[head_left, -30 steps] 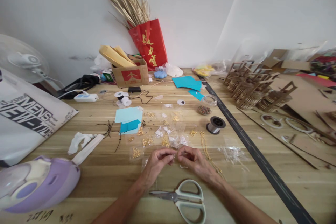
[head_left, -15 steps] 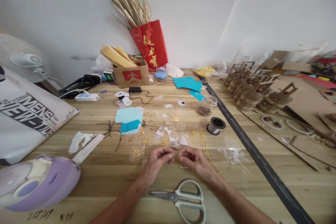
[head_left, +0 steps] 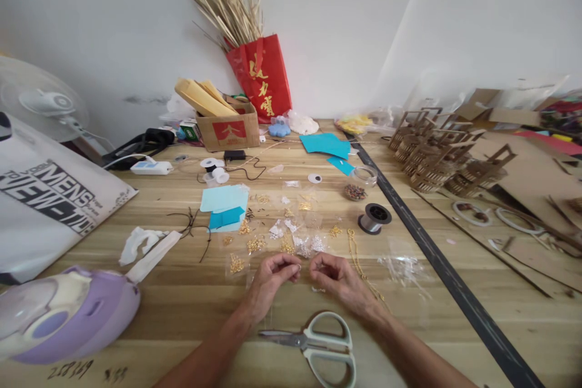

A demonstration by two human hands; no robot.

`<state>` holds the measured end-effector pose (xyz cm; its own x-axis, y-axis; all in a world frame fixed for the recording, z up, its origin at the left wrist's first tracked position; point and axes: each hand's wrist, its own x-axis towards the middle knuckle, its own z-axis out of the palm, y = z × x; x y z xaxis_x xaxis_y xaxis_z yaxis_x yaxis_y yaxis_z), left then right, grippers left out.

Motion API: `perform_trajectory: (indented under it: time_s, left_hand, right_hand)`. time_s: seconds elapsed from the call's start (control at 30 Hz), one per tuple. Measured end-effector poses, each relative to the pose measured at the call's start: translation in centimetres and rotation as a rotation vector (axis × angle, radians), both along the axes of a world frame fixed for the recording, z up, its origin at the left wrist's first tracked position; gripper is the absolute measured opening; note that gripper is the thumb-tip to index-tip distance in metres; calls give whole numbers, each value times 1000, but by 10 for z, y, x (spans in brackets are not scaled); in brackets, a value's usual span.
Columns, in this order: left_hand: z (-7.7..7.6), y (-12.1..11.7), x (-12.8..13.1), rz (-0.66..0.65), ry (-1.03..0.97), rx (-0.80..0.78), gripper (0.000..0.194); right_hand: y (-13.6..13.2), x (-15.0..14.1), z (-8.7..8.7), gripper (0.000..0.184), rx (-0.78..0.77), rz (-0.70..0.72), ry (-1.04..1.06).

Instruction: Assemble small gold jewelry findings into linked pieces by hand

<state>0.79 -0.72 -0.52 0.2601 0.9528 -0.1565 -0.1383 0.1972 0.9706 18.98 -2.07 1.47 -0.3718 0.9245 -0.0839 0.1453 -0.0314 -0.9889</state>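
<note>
Tabletop (head_left: 182,312), hands (head_left: 270,282) near silvery pieces (head_left: 317,244)

So we've got lettering on a few things here. The white bag (head_left: 40,248) on the left says "MENS" in big dark capitals, and below it we get a "TO" plus a chunky line like "VIEW-TU", the end of which we can't make out. Gold Chinese characters run down the red bag (head_left: 278,88); we read the middle one as 力. On the table (head_left: 191,315) there's a handwritten number, 258369 as best we can tell, with marks beside it we can't read. The cardboard box (head_left: 207,136) has a white plane-like sign on red, letters underneath too blurry for us.
</note>
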Motion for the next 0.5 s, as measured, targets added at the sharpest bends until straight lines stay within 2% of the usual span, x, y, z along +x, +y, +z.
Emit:
perform_trajectory:
  time_s: [0.5]
  left_hand:
    - [-1,0,0,-6,7,7,14]
  right_hand:
    - [0,-2,6,36,17,3,-37]
